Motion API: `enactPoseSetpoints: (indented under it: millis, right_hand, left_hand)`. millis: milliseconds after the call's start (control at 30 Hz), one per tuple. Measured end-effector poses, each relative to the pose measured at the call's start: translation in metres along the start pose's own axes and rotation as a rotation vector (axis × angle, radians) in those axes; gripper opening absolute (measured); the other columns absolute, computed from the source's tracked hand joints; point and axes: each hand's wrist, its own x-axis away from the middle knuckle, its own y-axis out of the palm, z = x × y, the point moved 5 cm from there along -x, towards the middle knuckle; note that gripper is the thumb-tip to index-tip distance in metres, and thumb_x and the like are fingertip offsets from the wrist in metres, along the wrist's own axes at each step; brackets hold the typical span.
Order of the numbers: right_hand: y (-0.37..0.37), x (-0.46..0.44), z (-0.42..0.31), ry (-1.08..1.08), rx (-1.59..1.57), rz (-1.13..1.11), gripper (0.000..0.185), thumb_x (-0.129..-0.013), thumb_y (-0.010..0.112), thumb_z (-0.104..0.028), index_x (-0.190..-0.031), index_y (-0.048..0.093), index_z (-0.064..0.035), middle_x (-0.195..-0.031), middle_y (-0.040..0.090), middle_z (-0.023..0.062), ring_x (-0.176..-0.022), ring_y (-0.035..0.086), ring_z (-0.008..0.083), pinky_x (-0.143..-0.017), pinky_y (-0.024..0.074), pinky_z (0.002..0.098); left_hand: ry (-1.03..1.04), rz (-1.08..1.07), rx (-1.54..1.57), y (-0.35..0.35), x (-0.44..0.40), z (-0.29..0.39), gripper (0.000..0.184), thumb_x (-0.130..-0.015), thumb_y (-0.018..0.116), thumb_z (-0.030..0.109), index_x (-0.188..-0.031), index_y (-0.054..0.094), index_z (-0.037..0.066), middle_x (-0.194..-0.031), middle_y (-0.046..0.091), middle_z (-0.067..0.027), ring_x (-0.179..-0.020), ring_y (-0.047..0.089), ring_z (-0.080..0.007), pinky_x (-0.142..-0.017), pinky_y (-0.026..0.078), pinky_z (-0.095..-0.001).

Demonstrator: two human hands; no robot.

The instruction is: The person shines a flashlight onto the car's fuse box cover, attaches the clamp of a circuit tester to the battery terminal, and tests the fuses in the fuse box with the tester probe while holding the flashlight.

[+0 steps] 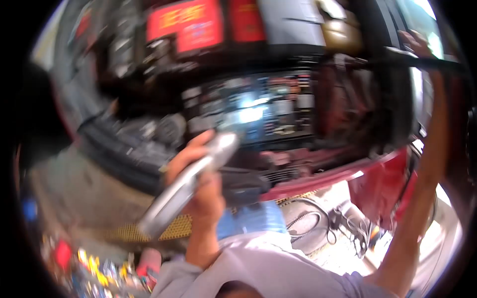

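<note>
My left hand is wrapped round a silver flashlight that slants up to the right. Its head points at an uncovered fuse box in a car's engine bay, where a bright bluish-white spot falls on the fuses and relays. At the far upper right, my right arm reaches along the car's side. My right hand rests near the base of the windshield, its fingers stretched out and holding nothing that I can see. Motion blurs both hands and the small parts.
A battery with a red label sits at the back of the bay, and a yellowish reservoir stands right of it. The red fender runs before my body. Cables lie below it. Colourful clutter is at lower left.
</note>
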Motion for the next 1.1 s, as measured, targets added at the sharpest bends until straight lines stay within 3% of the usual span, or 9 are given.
enactPoseSetpoints:
  millis: [267,400,533,733,800,867,933,1067,1100]
  right_hand:
    - [-0.041,0.136,-0.173,0.281,0.075,0.449,0.106,-0.081,0.075,-0.066,-0.160,0.030,-0.0107,-0.158,0.035,0.0270,-0.145,0.038,0.0446,-0.113,0.0380,0.0553]
    - [-0.027,0.189,-0.257,0.368,0.144,0.273,0.098,-0.080,0.081,-0.042,-0.159,0.031,-0.0114,-0.160,0.033,0.0234,-0.144,0.037,0.0453,-0.111,0.0381,0.0586]
    - [-0.008,0.210,-0.239,0.435,0.295,0.294,0.091,-0.082,0.079,-0.028,-0.159,0.032,-0.0125,-0.160,0.035,0.0215,-0.143,0.040,0.0428,-0.109,0.0401,0.0570]
    - [-0.001,0.216,-0.233,0.456,0.370,0.417,0.080,-0.088,0.073,-0.034,-0.157,0.037,-0.0161,-0.158,0.038,0.0196,-0.142,0.042,0.0426,-0.107,0.0409,0.0635]
    - [-0.004,0.211,-0.237,0.493,0.368,0.409,0.079,-0.089,0.072,-0.036,-0.157,0.038,-0.0159,-0.158,0.038,0.0203,-0.141,0.042,0.0442,-0.107,0.0411,0.0642]
    - [0.004,0.205,-0.230,0.450,0.410,0.469,0.072,-0.093,0.067,-0.036,-0.156,0.039,-0.0130,-0.155,0.042,0.0210,-0.137,0.047,0.0456,-0.106,0.0420,0.0633]
    - [0.003,0.209,-0.227,0.409,0.453,0.509,0.066,-0.096,0.062,-0.033,-0.154,0.041,-0.0109,-0.153,0.046,0.0205,-0.135,0.050,0.0452,-0.106,0.0425,0.0629]
    - [-0.011,0.220,-0.207,0.374,0.571,0.639,0.053,-0.097,0.053,-0.022,-0.148,0.049,-0.0081,-0.144,0.056,0.0144,-0.127,0.058,0.0342,-0.103,0.0468,0.0572]
    - [-0.024,0.227,-0.200,0.355,0.556,0.713,0.052,-0.095,0.054,-0.019,-0.146,0.050,-0.0072,-0.141,0.059,0.0111,-0.122,0.061,0.0284,-0.100,0.0497,0.0487]
  left_hand:
    - [-0.004,0.070,-0.034,-0.006,0.006,0.003,0.035,-0.093,0.052,0.020,-0.123,0.052,0.002,-0.130,0.059,-0.0291,-0.124,0.057,-0.0360,-0.108,0.047,-0.0502]
    - [0.002,0.112,0.033,-0.006,0.004,-0.003,0.035,-0.093,0.053,0.018,-0.123,0.051,0.001,-0.128,0.060,-0.0307,-0.121,0.058,-0.0336,-0.112,0.041,-0.0483]
    - [0.016,0.146,0.022,-0.008,0.005,-0.001,0.031,-0.095,0.055,0.020,-0.121,0.055,0.002,-0.129,0.063,-0.0251,-0.124,0.058,-0.0316,-0.107,0.046,-0.0441]
    - [0.043,0.205,0.067,-0.006,0.005,0.004,0.022,-0.100,0.059,0.013,-0.118,0.058,0.000,-0.124,0.066,-0.0200,-0.109,0.066,-0.0243,-0.082,0.061,-0.0328]
    - [-0.093,0.162,0.168,-0.006,0.009,0.003,0.020,-0.102,0.057,0.010,-0.121,0.055,0.001,-0.128,0.062,-0.0189,-0.118,0.058,-0.0240,-0.107,0.044,-0.0387]
    - [-0.074,0.210,0.208,-0.003,0.006,0.010,0.020,-0.103,0.058,0.011,-0.120,0.057,0.001,-0.127,0.064,-0.0176,-0.109,0.063,-0.0206,-0.086,0.055,-0.0286]
    - [-0.034,0.229,0.187,-0.006,0.004,0.005,0.019,-0.103,0.058,0.012,-0.119,0.058,0.001,-0.126,0.064,-0.0169,-0.105,0.065,-0.0199,-0.082,0.057,-0.0274]
    - [0.058,0.192,0.149,-0.005,0.003,0.005,0.020,-0.103,0.061,0.014,-0.118,0.058,0.001,-0.124,0.064,-0.0129,-0.101,0.064,-0.0163,-0.081,0.056,-0.0262]
    - [0.036,0.212,0.175,-0.001,0.005,0.014,0.018,-0.102,0.058,0.012,-0.115,0.059,0.000,-0.124,0.065,-0.0145,-0.105,0.065,-0.0199,-0.078,0.060,-0.0255]
